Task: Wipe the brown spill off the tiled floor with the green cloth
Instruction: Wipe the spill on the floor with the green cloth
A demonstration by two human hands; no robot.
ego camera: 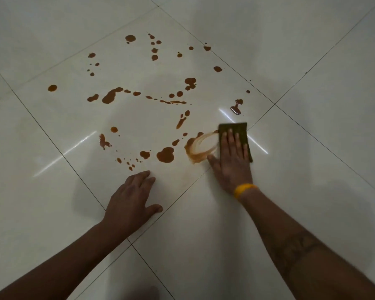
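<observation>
Brown spill lies in many drops and puddles across one large white floor tile. A folded green cloth lies flat at the tile's right side. My right hand presses on the cloth with straight, spread fingers, a yellow band on its wrist. Just left of the cloth is a smeared brown ring of wiped liquid. My left hand rests flat on the floor below the spill, fingers relaxed, holding nothing.
White glossy tiles with dark grout lines spread in every direction. A separate brown puddle lies just beyond the cloth. Light glares streak the floor at left and right.
</observation>
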